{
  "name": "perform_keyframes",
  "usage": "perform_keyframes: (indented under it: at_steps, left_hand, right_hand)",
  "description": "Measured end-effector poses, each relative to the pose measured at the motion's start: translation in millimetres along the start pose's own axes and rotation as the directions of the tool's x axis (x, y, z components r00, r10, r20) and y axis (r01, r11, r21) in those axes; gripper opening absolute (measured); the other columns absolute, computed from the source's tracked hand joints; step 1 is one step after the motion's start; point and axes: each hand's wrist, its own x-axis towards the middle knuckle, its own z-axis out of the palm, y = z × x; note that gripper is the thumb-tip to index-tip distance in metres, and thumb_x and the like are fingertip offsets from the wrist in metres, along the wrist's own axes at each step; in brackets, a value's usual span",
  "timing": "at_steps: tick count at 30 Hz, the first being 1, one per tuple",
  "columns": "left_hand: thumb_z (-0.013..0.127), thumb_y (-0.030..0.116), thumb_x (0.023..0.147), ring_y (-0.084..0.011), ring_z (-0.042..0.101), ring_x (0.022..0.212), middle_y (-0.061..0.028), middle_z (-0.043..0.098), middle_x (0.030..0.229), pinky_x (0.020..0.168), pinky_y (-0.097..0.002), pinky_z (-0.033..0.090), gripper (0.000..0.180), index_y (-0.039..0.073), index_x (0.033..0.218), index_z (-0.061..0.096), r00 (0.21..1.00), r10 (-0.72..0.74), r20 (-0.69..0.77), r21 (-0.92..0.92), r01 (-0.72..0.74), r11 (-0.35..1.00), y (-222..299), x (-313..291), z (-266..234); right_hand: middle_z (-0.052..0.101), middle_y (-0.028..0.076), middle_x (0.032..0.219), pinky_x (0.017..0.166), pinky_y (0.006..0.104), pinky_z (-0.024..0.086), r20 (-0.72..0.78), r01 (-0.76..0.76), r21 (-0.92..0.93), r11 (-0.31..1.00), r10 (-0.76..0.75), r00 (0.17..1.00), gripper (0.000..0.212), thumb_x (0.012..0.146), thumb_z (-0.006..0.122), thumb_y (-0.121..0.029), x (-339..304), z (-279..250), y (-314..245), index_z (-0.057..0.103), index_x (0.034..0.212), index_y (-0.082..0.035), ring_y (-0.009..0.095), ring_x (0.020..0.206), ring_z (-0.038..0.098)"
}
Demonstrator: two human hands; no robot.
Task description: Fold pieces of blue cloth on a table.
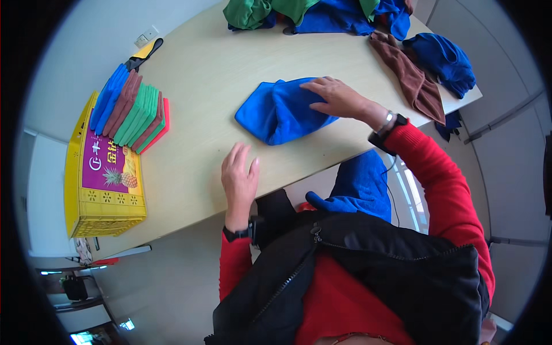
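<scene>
A blue cloth [276,115], partly bunched with a raised crease across it, lies on the table in front of me. My right hand [339,100] rests at the cloth's right part, fingers spread and reaching over its upper edge. Whether those fingertips press on the fabric or hover just above it is hard to see. My left hand [239,175] is apart from the cloth, below its lower left corner near the table's front edge. Its fingers are stretched out and hold nothing.
Folded blue, brown, green and red cloths [135,112] stand in a row on a yellow plastic crate [109,215] at the left. Loose green and blue cloths [328,16] heap at the far edge. A brown cloth [408,77] and a blue one [443,60] lie right; another blue cloth [356,187] is near my lap.
</scene>
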Motion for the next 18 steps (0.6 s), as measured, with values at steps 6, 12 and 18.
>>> perform_keyframes:
  at_steps: [6, 12, 18]
  left_hand:
    - [0.067, 0.005, 0.078, -0.0388, 0.051, 0.129, -0.0216, 0.058, 0.135, 0.107, -0.0475, 0.042, 0.047, 0.003, 0.125, 0.064, 0.952, 0.275, 0.136, 0.012, -0.279, 0.96, 9, 59, 31]
    - [0.06, -0.002, 0.074, -0.0369, 0.044, 0.139, -0.0177, 0.051, 0.146, 0.117, -0.0451, 0.033, 0.057, 0.006, 0.131, 0.062, 0.932, 0.26, 0.254, 0.065, -0.285, 0.956, 6, 46, 38]
    - [0.062, 0.001, 0.077, -0.0303, 0.051, 0.127, -0.0132, 0.058, 0.134, 0.107, -0.0429, 0.038, 0.046, 0.007, 0.122, 0.066, 0.955, 0.277, 0.106, 0.202, -0.293, 0.935, -10, 60, 25]
  right_hand:
    - [0.056, 0.016, 0.14, 0.112, 0.0458, 0.04, 0.021, 0.008, -0.035, 0.999, -0.007, 1.0, 0.059, 0.086, 0.067, -0.017, 60, 50, 3, 0.052, 0.142, -0.011, 0.037, 0.131, 0.052]
    - [0.062, 0.01, 0.132, 0.108, 0.0443, 0.043, 0.265, 0.439, -0.254, 0.862, -0.375, 0.888, 0.038, 0.076, 0.065, -0.004, 74, 40, -33, 0.07, 0.113, -0.011, 0.031, 0.134, 0.049]
    - [0.065, 0.01, 0.099, 0.092, 0.0437, 0.049, 0.336, 0.434, -0.424, 0.795, -0.306, 0.891, 0.017, 0.076, 0.063, 0.001, 63, -19, -29, 0.064, 0.09, -0.008, 0.033, 0.108, 0.06]
